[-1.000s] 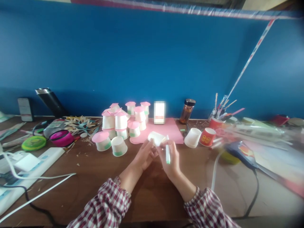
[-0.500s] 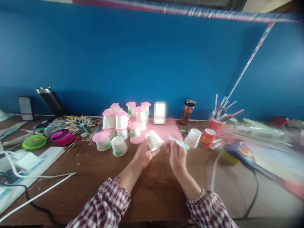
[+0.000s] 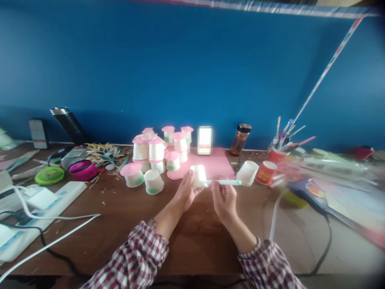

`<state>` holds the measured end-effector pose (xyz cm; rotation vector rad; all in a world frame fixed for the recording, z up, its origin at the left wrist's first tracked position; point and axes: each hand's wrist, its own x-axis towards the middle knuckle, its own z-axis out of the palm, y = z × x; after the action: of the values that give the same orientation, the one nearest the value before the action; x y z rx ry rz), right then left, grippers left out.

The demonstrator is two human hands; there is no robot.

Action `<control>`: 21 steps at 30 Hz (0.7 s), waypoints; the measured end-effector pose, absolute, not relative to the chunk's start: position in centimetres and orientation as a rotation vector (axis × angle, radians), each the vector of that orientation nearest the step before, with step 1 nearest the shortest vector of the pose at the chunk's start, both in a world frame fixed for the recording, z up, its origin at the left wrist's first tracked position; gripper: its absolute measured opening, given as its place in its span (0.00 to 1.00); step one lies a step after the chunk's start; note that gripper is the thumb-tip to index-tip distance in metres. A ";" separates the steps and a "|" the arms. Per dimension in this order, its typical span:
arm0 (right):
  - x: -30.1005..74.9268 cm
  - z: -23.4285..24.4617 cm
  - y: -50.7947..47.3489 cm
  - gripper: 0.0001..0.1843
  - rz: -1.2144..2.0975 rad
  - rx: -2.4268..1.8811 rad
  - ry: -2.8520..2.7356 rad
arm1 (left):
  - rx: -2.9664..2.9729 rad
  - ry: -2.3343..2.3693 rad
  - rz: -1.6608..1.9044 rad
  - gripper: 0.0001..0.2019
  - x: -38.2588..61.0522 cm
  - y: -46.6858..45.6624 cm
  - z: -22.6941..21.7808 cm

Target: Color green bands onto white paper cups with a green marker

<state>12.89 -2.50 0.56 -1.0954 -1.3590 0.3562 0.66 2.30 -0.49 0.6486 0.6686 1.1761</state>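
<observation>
My left hand (image 3: 185,191) is closed around a white paper cup (image 3: 199,176), held tilted above the desk. In my right hand (image 3: 225,197) is a white marker pen (image 3: 225,182) with a green end pointing right. Its other end meets the cup's lower right side, or comes very close to it. Left of my hands stand several upturned white cups with pink paper tops, some stacked (image 3: 156,151). Nearest my left wrist is an upturned cup (image 3: 154,182) with a green patch and no pink top. Behind the held cup lies a pink paper sheet (image 3: 214,161).
To the right are a tipped white cup (image 3: 247,172), a red cup (image 3: 266,172) and a glue gun (image 3: 309,196) with its cord. A dark-capped bottle (image 3: 241,139) stands behind. At left lie a power strip (image 3: 64,198), a pink pouch (image 3: 83,170) and paper scraps (image 3: 105,154).
The held cup has turned more upright, and the marker has swung level, its left end moving down to the cup's side. The whole view has shifted slightly.
</observation>
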 end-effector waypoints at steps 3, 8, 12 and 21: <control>12.8 0.6 -2.7 0.06 0.302 -1.089 -1.397 | 0.578 0.702 1.137 0.23 0.8 2.3 -0.2; 12.9 0.5 -2.6 0.07 0.272 -1.109 -1.371 | 0.591 0.713 1.136 0.19 0.8 2.1 -0.1; 13.1 0.3 -2.5 0.08 0.256 -1.138 -1.346 | 0.641 0.654 1.137 0.18 0.6 2.0 -0.2; 13.2 0.5 -2.5 0.08 0.225 -1.181 -1.318 | 0.571 0.603 1.090 0.24 0.6 2.1 0.0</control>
<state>13.25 -2.47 0.49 -1.1813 -1.3180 0.2254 0.63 2.13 -0.03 0.5708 0.6026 1.0901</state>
